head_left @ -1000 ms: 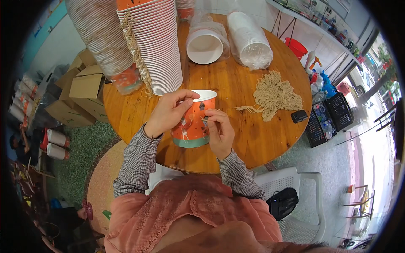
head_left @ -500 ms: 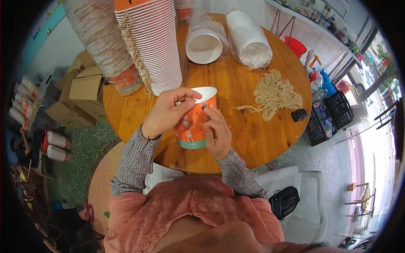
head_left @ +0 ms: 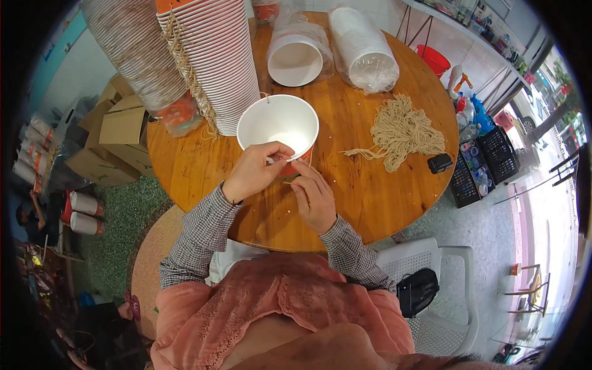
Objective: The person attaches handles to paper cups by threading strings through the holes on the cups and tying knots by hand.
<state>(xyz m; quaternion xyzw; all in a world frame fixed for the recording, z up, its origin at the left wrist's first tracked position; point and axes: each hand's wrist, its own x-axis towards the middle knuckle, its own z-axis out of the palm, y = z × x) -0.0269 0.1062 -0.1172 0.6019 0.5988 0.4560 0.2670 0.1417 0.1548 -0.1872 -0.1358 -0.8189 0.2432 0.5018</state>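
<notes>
Left hand (head_left: 256, 174) grips the near rim of a white-lined orange paper bucket (head_left: 279, 127), tilted mouth-up on the round wooden bench (head_left: 370, 203). Right hand (head_left: 314, 196), just beside it, pinches a thin string end at the rim. A loose twine bundle (head_left: 404, 131) lies well right of both hands; stacked paper buckets (head_left: 213, 58) stand beyond the left hand.

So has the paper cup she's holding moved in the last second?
Yes. The paper cup has tipped, so its open white mouth now faces the camera, and it sits farther from the person, closer to the tall cup stack on the wooden table.
</notes>
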